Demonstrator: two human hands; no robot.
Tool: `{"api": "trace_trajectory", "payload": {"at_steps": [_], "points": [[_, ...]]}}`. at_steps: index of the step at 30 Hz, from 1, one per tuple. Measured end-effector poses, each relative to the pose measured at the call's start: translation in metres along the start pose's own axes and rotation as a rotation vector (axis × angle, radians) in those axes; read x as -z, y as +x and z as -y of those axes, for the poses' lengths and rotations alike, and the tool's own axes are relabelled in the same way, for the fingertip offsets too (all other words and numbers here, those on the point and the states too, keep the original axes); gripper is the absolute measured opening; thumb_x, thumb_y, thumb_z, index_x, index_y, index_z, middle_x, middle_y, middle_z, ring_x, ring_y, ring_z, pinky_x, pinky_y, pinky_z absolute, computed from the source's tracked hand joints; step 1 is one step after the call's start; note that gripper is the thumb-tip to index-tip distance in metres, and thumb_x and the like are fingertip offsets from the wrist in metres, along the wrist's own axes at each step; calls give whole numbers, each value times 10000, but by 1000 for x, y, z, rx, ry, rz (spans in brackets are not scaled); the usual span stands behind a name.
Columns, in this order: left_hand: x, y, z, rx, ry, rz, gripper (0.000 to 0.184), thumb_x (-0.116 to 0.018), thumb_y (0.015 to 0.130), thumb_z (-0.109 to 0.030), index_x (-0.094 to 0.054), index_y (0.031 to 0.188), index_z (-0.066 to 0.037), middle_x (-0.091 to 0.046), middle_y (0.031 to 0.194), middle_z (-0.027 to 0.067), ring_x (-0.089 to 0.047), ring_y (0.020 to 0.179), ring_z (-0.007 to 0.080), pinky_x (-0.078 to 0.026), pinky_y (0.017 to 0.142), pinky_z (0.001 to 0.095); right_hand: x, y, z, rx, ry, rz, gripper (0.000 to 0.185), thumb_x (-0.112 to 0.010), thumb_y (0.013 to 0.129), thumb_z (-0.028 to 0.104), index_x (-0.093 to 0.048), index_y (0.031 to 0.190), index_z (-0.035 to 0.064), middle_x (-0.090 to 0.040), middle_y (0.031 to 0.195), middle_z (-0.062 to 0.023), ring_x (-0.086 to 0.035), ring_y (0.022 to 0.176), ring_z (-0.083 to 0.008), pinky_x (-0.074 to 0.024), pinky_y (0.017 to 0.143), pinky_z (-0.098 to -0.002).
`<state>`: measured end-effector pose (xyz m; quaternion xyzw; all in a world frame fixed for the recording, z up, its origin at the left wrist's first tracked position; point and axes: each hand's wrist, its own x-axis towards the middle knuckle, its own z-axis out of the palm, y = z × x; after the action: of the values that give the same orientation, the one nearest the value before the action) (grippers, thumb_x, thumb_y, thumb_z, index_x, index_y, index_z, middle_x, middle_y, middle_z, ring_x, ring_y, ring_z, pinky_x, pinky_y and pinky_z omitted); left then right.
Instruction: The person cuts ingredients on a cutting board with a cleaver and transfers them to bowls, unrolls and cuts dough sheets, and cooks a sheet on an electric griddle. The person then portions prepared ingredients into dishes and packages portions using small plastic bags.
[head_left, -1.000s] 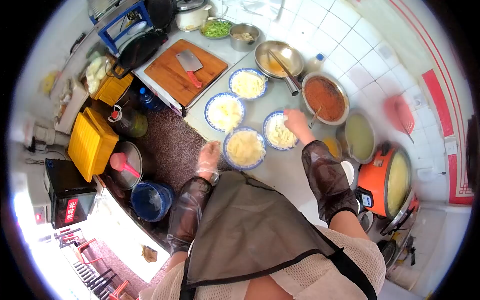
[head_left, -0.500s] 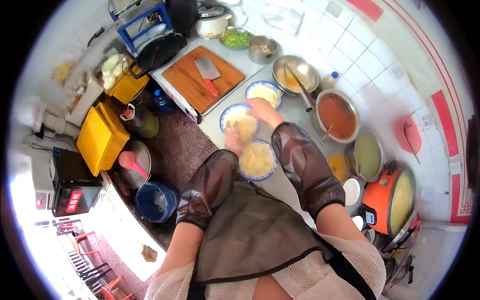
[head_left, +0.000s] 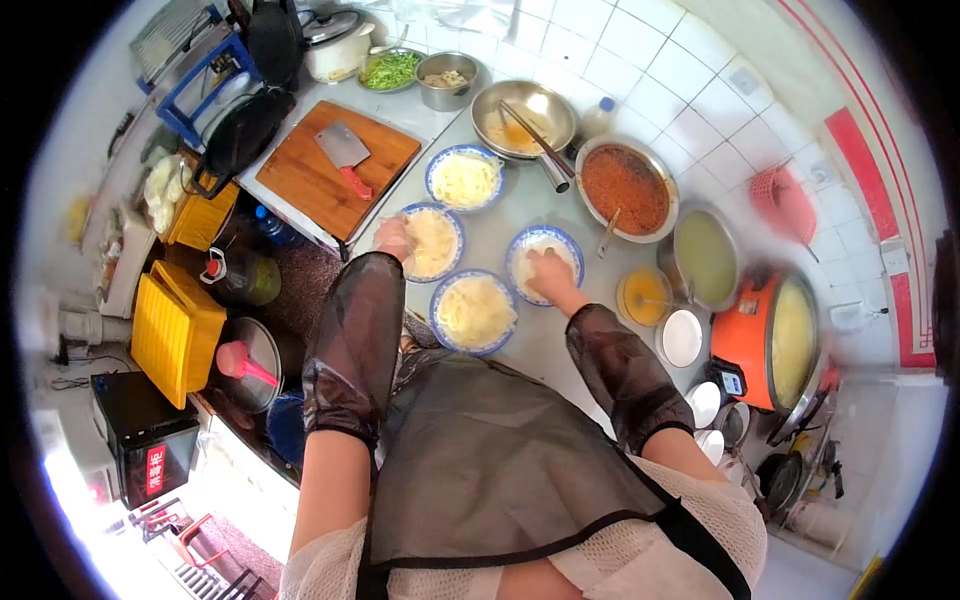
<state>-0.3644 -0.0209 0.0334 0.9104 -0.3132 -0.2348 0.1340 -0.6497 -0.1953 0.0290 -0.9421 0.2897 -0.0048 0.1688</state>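
Note:
Blue-rimmed bowls of pale, noodle-like food stand grouped on the grey counter. My left hand (head_left: 394, 238), in a clear glove, is at the left rim of the middle-left bowl (head_left: 432, 242); its fingers are too blurred to read. My right hand (head_left: 552, 276) reaches into the right bowl (head_left: 544, 240), fingers bent down into the pale food, their tips hidden. The near bowl (head_left: 473, 312) lies between my hands, closer to my apron. Behind them is the far bowl (head_left: 465, 178), untouched.
A cleaver (head_left: 343, 147) lies on a wooden board (head_left: 330, 190) at the left. Behind and right stand a steel pan (head_left: 522, 115) with tongs, a pot of red sauce (head_left: 625, 190), a pot of greenish liquid (head_left: 706, 258) and an orange cooker (head_left: 765, 340). Small white bowls (head_left: 682, 338) line the right.
My hands were together at the middle-left bowl half a second ago. Now they are apart: the right has moved to the right bowl, the left to the middle-left bowl's outer rim. The view has shifted.

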Motion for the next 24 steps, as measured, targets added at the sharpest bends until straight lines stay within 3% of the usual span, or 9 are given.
{"api": "trace_trajectory", "payload": {"at_steps": [5,6,8,10,13,14,17,21,24], "points": [[-30,22,30,-150,-40,-10,483,-671,711,-153,-539,1174,-121,-562,1167,218,-547,1091,361,-435,925,407,-18,16,-6,39,-42,-11,271,-648,675,149,-623,937,86,-610,865,-215,-606,833,-385,-495,717,-457],[-21,6,20,-113,-72,-22,767,-785,579,-118,-479,1282,-108,-570,1171,208,-528,1124,344,-433,927,368,-13,21,-11,-11,-36,31,262,-648,674,146,-616,926,80,-611,849,-214,-604,824,-388,-491,712,-458],[-9,-13,7,-74,-61,-13,794,-781,588,-120,-450,1310,-106,-552,1192,217,-511,1141,350,-425,942,369,3,25,-18,-65,-29,78,253,-648,673,143,-609,914,75,-612,832,-213,-603,815,-391,-486,707,-459],[2,-44,-9,-36,-74,-100,868,-777,608,-124,-362,1369,-71,-495,1250,244,-469,1184,360,-403,975,379,32,17,-14,15,140,-59,235,-635,678,129,-604,901,63,-617,812,-203,-606,800,-382,-476,698,-456],[-19,-46,12,-82,-156,-214,841,-769,627,-117,-365,1361,-50,-472,1271,238,-452,1190,373,-377,1000,391,85,10,13,-59,281,-40,185,-613,697,118,-610,870,52,-625,885,-213,-592,863,-390,-468,731,-459],[-13,-63,10,-117,-174,-226,777,-727,694,-97,-350,1373,-74,-317,1382,313,-341,1284,411,-341,1046,401,95,8,21,-52,283,-36,185,-613,697,118,-610,870,52,-625,885,-213,-592,863,-390,-468,731,-459],[-21,-85,20,-115,-246,-305,748,-729,693,-104,-376,1350,-59,-364,1346,301,-344,1270,418,-325,1057,406,122,-3,44,46,371,-116,202,-636,704,157,-610,875,52,-625,893,-208,-591,869,-384,-462,748,-450],[-31,-127,5,-24,-288,-369,722,-728,696,-115,-392,1326,-13,-415,1301,291,-363,1247,417,-312,1064,396,106,-12,82,157,486,61,233,-649,730,181,-609,920,52,-620,935,-194,-589,884,-372,-465,763,-439],[-49,-142,-2,-27,-255,-203,668,-702,758,-179,-395,1319,16,-435,1308,261,-380,1256,370,-311,1063,386,69,-14,79,250,466,109,252,-647,747,178,-604,958,48,-614,950,-184,-588,888,-365,-471,760,-433]]}}
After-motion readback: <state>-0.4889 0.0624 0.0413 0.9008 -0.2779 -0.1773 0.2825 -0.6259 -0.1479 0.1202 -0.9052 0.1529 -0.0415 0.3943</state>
